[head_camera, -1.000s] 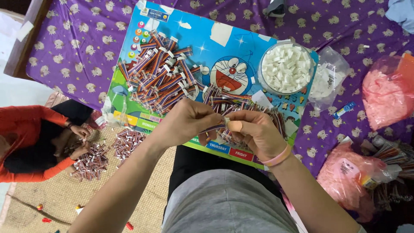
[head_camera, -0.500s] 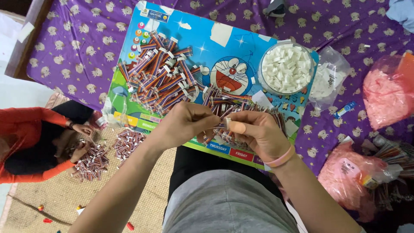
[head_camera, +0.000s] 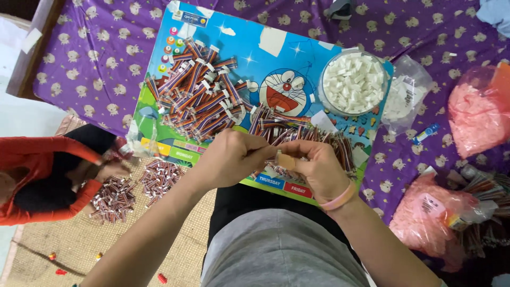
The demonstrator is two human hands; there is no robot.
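Note:
My left hand (head_camera: 231,157) and my right hand (head_camera: 313,167) meet over the near edge of a blue cartoon board (head_camera: 297,58). Both pinch the same small striped wire piece with a white plug between their fingertips; most of it is hidden by my fingers. A plaster wraps my right thumb and a pink band circles that wrist. Just beyond my hands lies a loose heap of striped wires (head_camera: 303,133). A bigger pile of finished wires with white plugs (head_camera: 196,95) covers the board's left half. A clear round bowl of white plugs (head_camera: 353,82) stands at the board's right.
Another person in an orange top (head_camera: 37,175) sits at the left, with wire heaps (head_camera: 133,188) on a woven mat (head_camera: 95,239). Pink plastic bags (head_camera: 475,114) lie on the purple patterned cloth (head_camera: 90,48) at the right, and a clear bag (head_camera: 406,95) beside the bowl.
My hands have stayed over the board's near edge, fingers shifting slightly on the wire piece. The person at the left has barely moved.

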